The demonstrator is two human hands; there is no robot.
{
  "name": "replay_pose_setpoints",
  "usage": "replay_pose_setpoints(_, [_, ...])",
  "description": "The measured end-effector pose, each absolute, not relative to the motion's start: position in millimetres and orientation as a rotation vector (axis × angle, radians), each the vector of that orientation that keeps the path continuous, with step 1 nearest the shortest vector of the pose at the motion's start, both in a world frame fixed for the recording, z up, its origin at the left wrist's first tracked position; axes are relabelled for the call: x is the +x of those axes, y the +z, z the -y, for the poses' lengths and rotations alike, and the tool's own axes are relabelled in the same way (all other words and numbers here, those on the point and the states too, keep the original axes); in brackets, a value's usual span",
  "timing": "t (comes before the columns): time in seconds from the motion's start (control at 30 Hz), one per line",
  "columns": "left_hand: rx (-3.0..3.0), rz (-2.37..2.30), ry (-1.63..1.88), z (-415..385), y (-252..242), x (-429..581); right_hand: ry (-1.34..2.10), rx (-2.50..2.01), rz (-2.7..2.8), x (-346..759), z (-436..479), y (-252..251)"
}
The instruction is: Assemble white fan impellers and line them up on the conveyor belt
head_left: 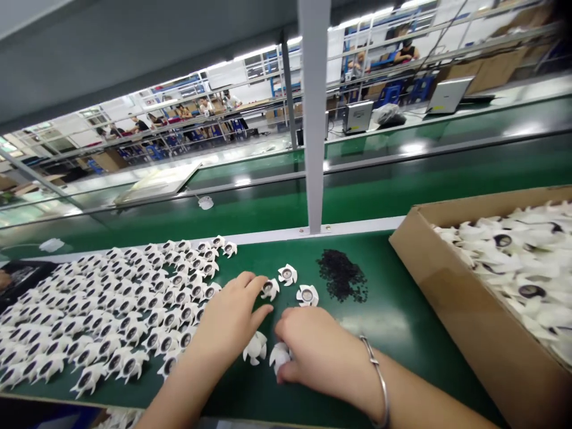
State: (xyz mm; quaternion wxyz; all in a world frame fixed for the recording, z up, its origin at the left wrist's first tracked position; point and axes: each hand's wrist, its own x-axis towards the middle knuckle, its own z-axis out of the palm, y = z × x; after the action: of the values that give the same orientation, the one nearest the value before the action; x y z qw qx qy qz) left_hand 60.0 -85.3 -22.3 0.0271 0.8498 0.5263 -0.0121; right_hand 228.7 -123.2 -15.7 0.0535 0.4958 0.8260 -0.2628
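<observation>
My left hand (236, 313) reaches over the green work surface, thumb and fingers apart, its fingertips at the edge of a small white fan wheel (270, 290) with a dark ring in its hub. My right hand (313, 345), a silver bangle on its wrist, is closed around another white fan wheel (279, 356), partly hidden by the fingers. Between the hands a fan wheel (255, 348) lies with its plain side up. Two more, an upper fan wheel (287, 274) and a lower fan wheel (307, 295), lie ring side up beyond my hands.
Rows of white fan wheels (147, 298) cover the left of the surface. A pile of small black pieces (342, 275) lies right of centre. At right stands a cardboard box (465, 310) full of fan wheels. A grey post (314, 119) rises behind; people work far off.
</observation>
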Motion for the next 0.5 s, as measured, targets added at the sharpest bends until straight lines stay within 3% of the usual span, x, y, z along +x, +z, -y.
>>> replay_pose_setpoints(0.1, [2.506, -1.648, 0.271, 110, -32, 32, -0.763, 1.426, -2.601, 233, 126, -16])
replay_pose_setpoints(0.2, [2.359, -1.597, 0.3, 136, -46, 15, -0.653, 1.351, -2.817, 236, 126, -22])
replay_pose_setpoints(0.4, [2.192, -1.429, 0.374, 161, -66, 15, -0.022, 1.487, -3.127, 234, 136, -48])
replay_pose_setpoints(0.5, [2.188, -1.455, 0.54, 166, -75, 18, 0.092, 1.643, -3.208, 237, 159, -70])
